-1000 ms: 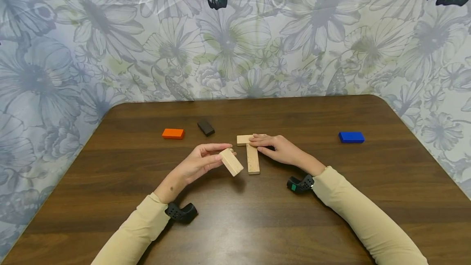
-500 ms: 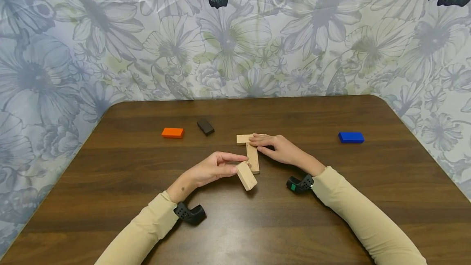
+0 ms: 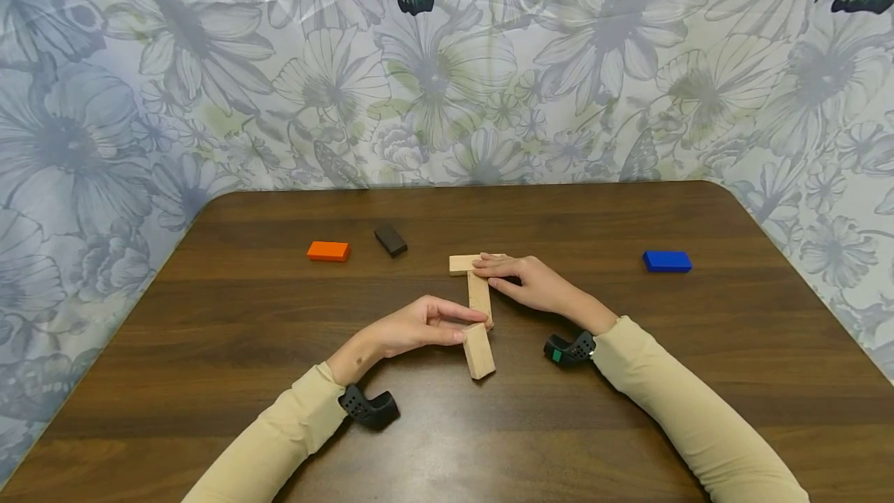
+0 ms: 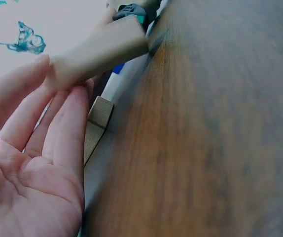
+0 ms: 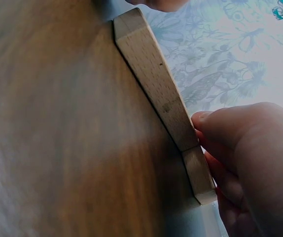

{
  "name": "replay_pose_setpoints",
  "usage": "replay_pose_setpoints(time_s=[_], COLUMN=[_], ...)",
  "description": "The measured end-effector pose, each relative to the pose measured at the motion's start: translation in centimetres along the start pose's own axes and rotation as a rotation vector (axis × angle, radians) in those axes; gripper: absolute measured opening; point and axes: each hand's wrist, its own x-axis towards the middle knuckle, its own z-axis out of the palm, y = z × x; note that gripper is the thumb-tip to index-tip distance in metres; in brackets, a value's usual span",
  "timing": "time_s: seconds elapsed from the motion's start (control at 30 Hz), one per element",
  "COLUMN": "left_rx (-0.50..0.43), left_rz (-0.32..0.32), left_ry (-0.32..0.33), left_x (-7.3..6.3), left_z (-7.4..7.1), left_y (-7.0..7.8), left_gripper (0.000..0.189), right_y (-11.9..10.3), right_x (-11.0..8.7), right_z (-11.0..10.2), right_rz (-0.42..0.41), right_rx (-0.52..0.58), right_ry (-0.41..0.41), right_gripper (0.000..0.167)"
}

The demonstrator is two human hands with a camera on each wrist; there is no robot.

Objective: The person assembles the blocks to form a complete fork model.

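Note:
Thumb and fingers of my left hand pinch a plain wooden block by its far end, tilted slightly above the table. In the left wrist view the held block sticks out beyond the fingertips. Two more plain blocks lie flat as a T: a crosswise block at the far side and a lengthwise block butted against it. My right hand rests its fingers on the crosswise block, thumb near the joint. In the right wrist view the lengthwise block shows its side, and the fingers cover part of the crosswise one.
An orange block and a black block lie at the back left of the brown table. Far to the right lies a blue block. A flowered wall covering stands behind the table's back edge.
My left hand has carried its wooden block right and toward me, down to the near end of the lengthwise block, turning it straighter. The right hand has stayed in place.

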Motion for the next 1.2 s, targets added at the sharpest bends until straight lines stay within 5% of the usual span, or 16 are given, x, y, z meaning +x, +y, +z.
replay_pose_setpoints(time_s=[0.6,0.97,1.2], left_rx=[0.142,0.249,0.506], left_rz=[-0.050,-0.048,0.036], left_ry=[0.163,0.167,0.117], left_x=[0.9,0.4,-0.6], left_z=[1.3,1.9,3.5], left_y=[0.1,0.3,1.1], left_gripper=[0.033,0.037,0.039], right_y=[0.0,0.1,0.0], right_x=[0.0,0.0,0.0], right_z=[-0.1,0.0,0.0], right_rz=[-0.028,-0.014,-0.006], right_rx=[-0.007,-0.001,-0.007], right_ry=[0.014,0.001,-0.005], right_gripper=[0.030,0.031,0.032])
